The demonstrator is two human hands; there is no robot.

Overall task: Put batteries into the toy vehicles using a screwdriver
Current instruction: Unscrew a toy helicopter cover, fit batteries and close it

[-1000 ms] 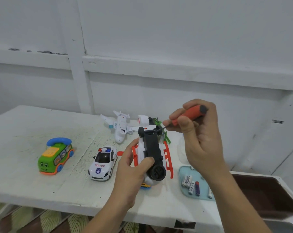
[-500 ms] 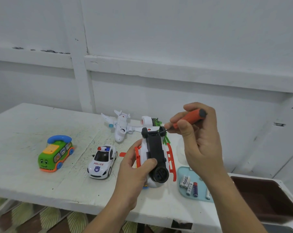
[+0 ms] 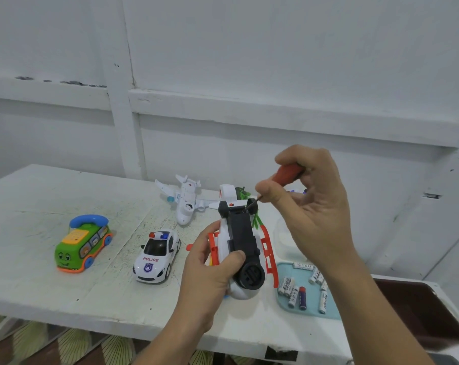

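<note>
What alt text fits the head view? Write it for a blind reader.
A left hand holds a white toy vehicle upside down; the right hand holds an orange screwdriver to its underside. Nearby on the table: police car, green bus, plane, tray of batteries.

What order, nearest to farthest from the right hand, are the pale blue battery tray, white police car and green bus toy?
1. Pale blue battery tray, just below the right hand.
2. White police car, left of centre.
3. Green bus toy, far left.
</note>
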